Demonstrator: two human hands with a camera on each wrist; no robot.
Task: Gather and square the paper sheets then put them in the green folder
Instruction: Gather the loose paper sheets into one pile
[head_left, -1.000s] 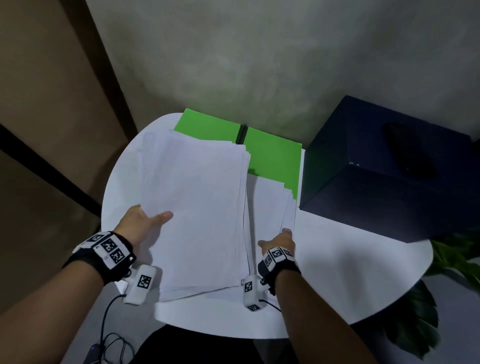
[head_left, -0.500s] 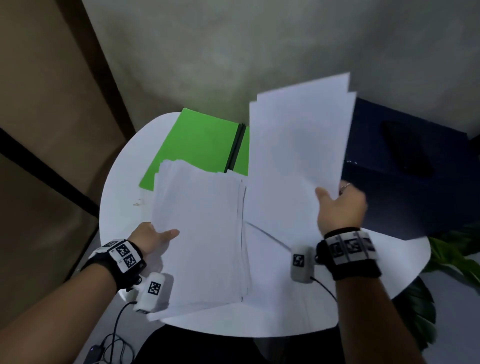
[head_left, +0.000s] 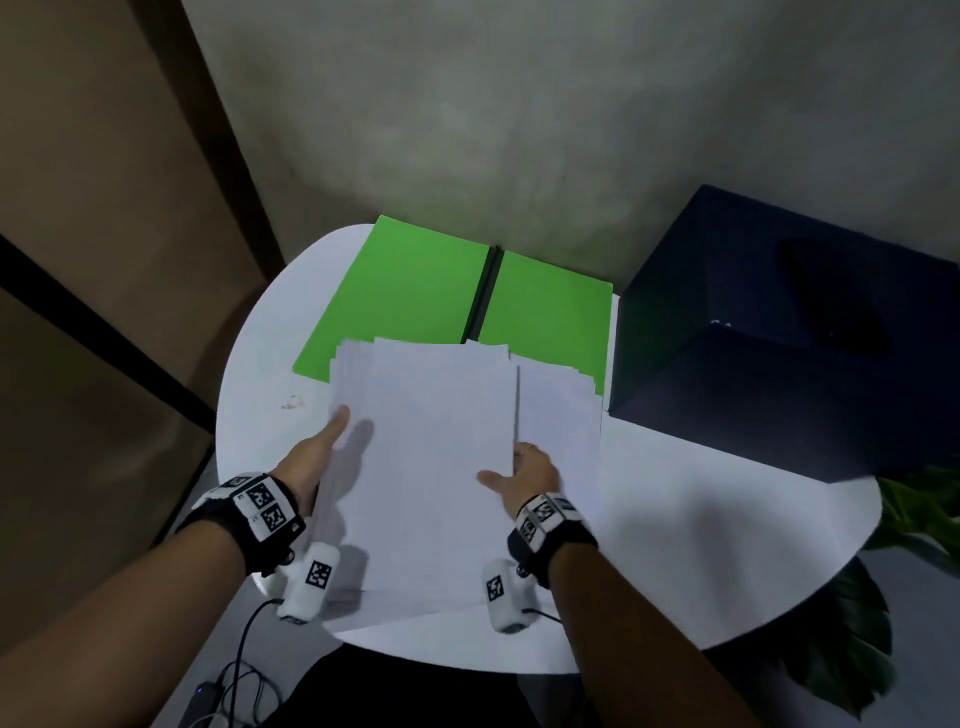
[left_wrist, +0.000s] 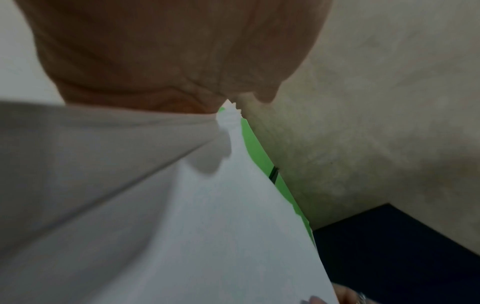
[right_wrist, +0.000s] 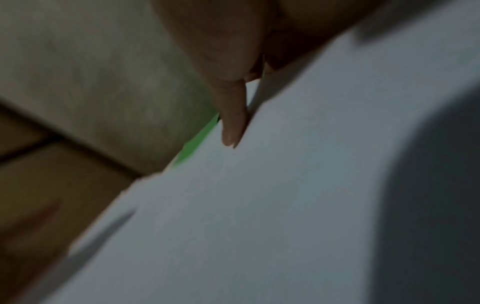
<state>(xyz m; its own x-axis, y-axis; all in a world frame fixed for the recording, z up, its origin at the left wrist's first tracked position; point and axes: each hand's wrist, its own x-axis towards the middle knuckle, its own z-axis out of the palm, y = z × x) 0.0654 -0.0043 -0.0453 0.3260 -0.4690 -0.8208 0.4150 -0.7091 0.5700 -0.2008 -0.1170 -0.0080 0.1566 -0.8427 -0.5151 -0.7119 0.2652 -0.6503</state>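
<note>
A stack of white paper sheets lies uneven on the round white table, its far edges fanned. My left hand grips the stack's left edge, thumb on top. My right hand holds the right edge, thumb pressed on the top sheet. A few more sheets stick out lower at the right. The green folder lies open beyond the stack, its black spine in the middle. The left wrist view shows my palm above the paper and a strip of the folder.
A dark blue box sits on the table's right side, against the folder. A small scrap lies left of the stack. Plant leaves reach past the right rim. Cables hang below the near edge.
My right hand lifted a batch of sheets off the table's right side, then brought it down onto the stack that my left hand holds. The stack has slid toward me, uncovering the folder.
</note>
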